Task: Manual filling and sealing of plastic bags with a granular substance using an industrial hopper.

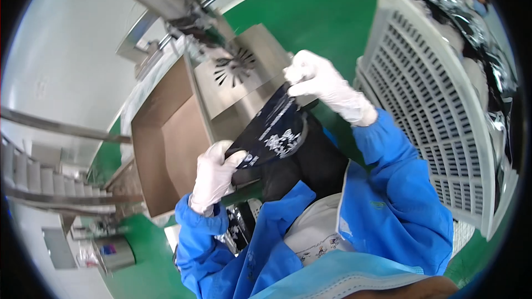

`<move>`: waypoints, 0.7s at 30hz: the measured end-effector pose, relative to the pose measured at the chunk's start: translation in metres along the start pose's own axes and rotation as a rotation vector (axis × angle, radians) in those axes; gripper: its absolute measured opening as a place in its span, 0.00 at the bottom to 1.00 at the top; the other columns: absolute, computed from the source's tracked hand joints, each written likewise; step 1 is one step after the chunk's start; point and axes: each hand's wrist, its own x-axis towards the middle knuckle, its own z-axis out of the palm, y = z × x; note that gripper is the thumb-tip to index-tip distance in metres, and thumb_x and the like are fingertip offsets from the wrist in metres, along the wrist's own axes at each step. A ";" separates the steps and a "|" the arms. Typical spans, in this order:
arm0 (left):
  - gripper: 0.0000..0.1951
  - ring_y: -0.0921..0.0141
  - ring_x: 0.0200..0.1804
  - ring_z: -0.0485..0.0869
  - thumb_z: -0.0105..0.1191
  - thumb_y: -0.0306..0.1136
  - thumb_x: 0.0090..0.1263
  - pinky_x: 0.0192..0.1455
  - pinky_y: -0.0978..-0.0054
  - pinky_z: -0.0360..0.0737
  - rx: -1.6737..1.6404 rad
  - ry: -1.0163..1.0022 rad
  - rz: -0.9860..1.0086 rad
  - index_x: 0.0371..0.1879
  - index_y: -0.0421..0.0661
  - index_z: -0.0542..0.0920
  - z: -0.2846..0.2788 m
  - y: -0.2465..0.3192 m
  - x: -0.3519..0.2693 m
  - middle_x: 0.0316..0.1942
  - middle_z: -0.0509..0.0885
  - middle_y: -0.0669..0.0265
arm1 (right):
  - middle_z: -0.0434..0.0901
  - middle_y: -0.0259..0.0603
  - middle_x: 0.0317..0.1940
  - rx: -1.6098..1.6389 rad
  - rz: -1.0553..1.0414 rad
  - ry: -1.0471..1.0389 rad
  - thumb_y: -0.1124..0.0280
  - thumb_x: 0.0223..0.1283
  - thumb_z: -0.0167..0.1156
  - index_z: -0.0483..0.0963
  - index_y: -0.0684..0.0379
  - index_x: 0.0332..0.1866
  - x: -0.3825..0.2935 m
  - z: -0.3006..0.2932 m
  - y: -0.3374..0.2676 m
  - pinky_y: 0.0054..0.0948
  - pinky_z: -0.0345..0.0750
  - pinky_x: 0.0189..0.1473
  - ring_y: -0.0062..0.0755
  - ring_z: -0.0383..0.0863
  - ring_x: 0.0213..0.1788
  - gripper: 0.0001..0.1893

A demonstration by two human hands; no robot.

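A black plastic pouch (270,131) with white printing is stretched between my two gloved hands, over my lap. My left hand (216,170) pinches its lower left corner between thumb and fingers. At the upper right end, my right hand (318,81) grips the pouch's other corner. Both hands wear thin white gloves, with blue sleeves above them. Behind the pouch stands a steel machine surface (239,77) with a ring of radial slots. An open cardboard box (178,153) is just left of the pouch, close to my left hand.
To the right, a tall white plastic crate (428,104) with slatted walls holds several black and silvery pouches (457,12). More black packaging (241,222) lies low beside my left sleeve. Metal rails (70,126) and a steel bin (114,253) are at the left. The floor (316,8) is green.
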 end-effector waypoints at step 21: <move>0.14 0.77 0.20 0.77 0.59 0.39 0.65 0.20 0.81 0.70 -0.995 -0.211 -0.075 0.29 0.38 0.81 0.070 0.046 -0.035 0.23 0.82 0.66 | 0.58 0.56 0.67 1.184 0.582 -0.412 0.30 0.60 0.34 0.52 0.67 0.69 -0.174 0.076 0.123 0.44 0.58 0.69 0.48 0.60 0.69 0.48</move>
